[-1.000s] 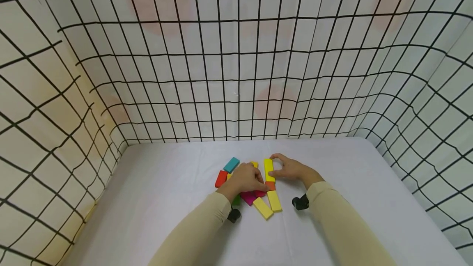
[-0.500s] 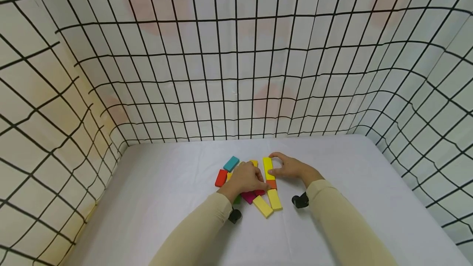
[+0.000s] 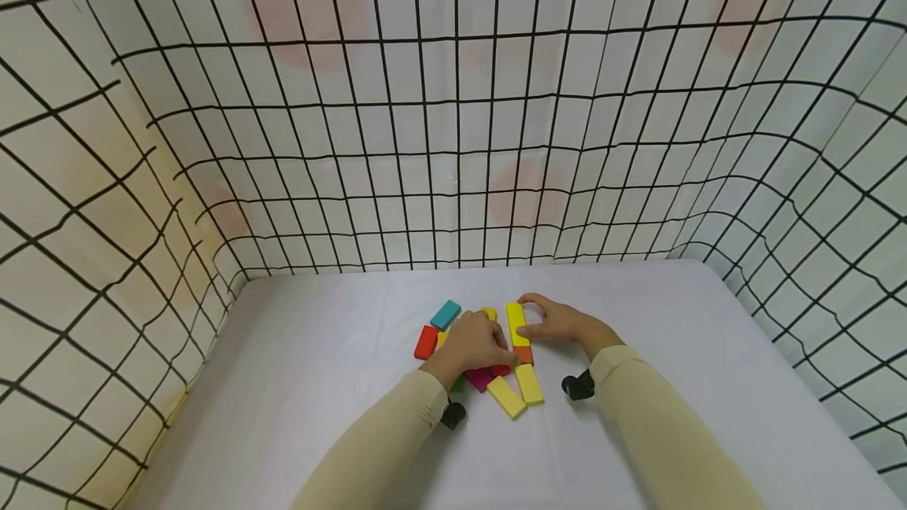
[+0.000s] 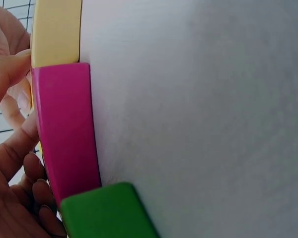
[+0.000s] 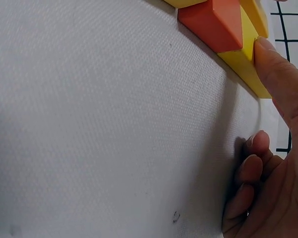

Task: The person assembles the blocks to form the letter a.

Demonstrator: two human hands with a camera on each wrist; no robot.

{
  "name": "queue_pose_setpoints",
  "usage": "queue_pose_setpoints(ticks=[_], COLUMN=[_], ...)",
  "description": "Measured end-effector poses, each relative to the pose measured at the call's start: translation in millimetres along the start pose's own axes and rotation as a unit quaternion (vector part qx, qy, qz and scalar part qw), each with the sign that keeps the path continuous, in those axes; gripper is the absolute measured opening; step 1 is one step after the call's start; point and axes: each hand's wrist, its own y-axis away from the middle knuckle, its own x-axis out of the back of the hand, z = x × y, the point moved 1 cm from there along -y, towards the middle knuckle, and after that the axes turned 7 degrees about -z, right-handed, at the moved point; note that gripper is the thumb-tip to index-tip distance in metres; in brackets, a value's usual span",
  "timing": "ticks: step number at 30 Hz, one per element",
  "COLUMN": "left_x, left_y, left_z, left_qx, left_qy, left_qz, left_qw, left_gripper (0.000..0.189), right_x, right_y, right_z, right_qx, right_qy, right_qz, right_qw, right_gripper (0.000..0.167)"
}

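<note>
The bright yellow block (image 3: 518,325) lies on white cloth (image 3: 326,352), pinched by the right hand (image 3: 561,323) at 3 o'clock, 1 orange block (image 3: 523,355) touching its 6 o'clock end. Whether the left hand (image 3: 476,341), at 8 o'clock, grips anything, I cannot tell.

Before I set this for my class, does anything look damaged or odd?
Yes: in the right wrist view, a small dark mark near the right hand stands out against the white cloth; possibly a stain.

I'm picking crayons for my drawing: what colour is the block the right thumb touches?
It's a bright yellow rectangular block, seen best in the head view.
</note>
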Motion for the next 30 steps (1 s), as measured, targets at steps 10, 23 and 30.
queue_pose_setpoints(ticks=[10, 23, 30], left_x=[2.2, 9.5, 18.0], left_y=[5.0, -0.6, -4.3], left_z=[6.0, -1.7, -14.0], left_qx=[0.019, 0.009, 0.069], left_qy=[0.017, 0.039, -0.007], left_qz=[-0.005, 0.046, 0.105], left_qw=[0.9997, 0.9981, 0.9921], left_gripper=[0.033, 0.032, 0.040], right_x=[-2, 0, -1], right_y=[1.9, -0.2, 2.0], right_z=[2, 1, -1], right_qx=[0.020, 0.011, -0.001], right_qy=[-0.001, -0.003, -0.004], right_qz=[-0.003, -0.002, 0.001], right_qw=[0.9998, 0.9999, 1.0000], right_gripper=[0.069, 0.070, 0.072])
